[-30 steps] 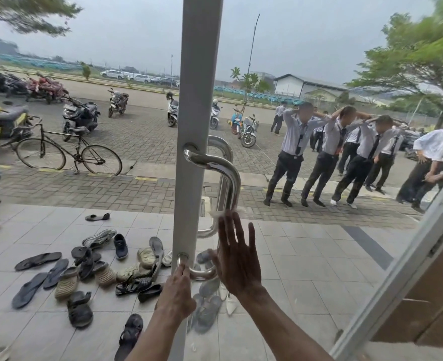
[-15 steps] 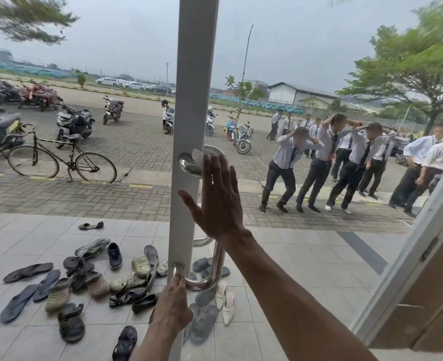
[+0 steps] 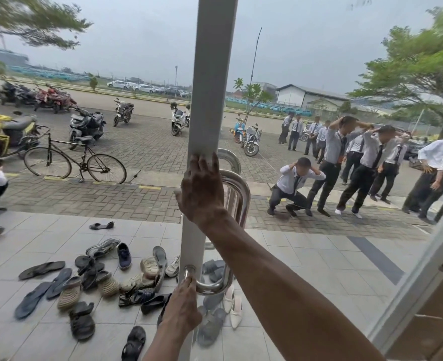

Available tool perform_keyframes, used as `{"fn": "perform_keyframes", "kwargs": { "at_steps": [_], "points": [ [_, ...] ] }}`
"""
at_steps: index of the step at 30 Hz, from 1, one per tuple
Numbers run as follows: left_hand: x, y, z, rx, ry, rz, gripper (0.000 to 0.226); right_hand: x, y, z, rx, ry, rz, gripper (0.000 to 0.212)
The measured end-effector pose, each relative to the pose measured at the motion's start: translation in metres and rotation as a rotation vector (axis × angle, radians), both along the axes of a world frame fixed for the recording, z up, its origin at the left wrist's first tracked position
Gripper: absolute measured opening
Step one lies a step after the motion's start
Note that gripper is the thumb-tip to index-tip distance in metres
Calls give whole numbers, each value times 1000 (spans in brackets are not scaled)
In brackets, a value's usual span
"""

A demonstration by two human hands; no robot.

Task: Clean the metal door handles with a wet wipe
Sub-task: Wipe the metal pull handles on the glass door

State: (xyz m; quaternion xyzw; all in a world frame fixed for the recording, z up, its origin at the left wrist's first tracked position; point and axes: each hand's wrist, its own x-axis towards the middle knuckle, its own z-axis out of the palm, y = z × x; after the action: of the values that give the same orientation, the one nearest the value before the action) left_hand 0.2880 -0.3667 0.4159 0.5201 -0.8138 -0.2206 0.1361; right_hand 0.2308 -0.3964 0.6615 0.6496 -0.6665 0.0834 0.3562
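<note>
The metal door handle (image 3: 237, 201) is a polished U-shaped bar fixed to the grey door stile (image 3: 210, 87) of a glass door, its upper bend at mid-frame and its lower end meeting the stile near the bottom. A second handle on the outer face shows through the glass just behind it.

My right hand (image 3: 202, 190) lies flat over the stile and the handle's top bend, fingers spread and pointing up; I cannot tell whether the wet wipe sits under the palm, since none of it shows. My left hand (image 3: 182, 307) is at the handle's lower end, fingers curled near the bar where it joins the stile, apparently steadying the door.

I judge this to be the wiping of the top bend and its mount. The next move calls for wrapping the right hand round the bar and drawing down its length, and the left hand must give way at the bottom.

Beyond the glass, scattered sandals and shoes (image 3: 103, 280) lie on the tiled porch, a bicycle (image 3: 74, 160) and parked scooters stand on the paving, and a group of people in white shirts (image 3: 356, 162) stands to the right. None of this blocks the handle.
</note>
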Motion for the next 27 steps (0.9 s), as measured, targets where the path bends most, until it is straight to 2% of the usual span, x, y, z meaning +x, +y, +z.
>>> {"fn": "perform_keyframes", "kwargs": {
  "at_steps": [3,8,12,17,20,23,27],
  "points": [
    [1,-1,0,18,1,5,86,0,9,0,0,-37,12,51],
    [0,-1,2,10,21,15,81,-22,38,-9,-87,-121,150,54],
    [0,0,3,17,5,7,82,-16,29,5,-13,-101,127,50],
    [1,0,5,16,-19,-4,79,-9,10,19,-7,-69,121,29],
    [0,1,7,11,-23,-13,73,-23,24,5,-70,-101,178,38],
    [-1,3,10,13,-14,-18,64,-40,41,-11,-203,-214,301,44],
    [0,5,11,19,-12,-13,74,-54,51,-39,-347,-394,338,56]
  ]
}}
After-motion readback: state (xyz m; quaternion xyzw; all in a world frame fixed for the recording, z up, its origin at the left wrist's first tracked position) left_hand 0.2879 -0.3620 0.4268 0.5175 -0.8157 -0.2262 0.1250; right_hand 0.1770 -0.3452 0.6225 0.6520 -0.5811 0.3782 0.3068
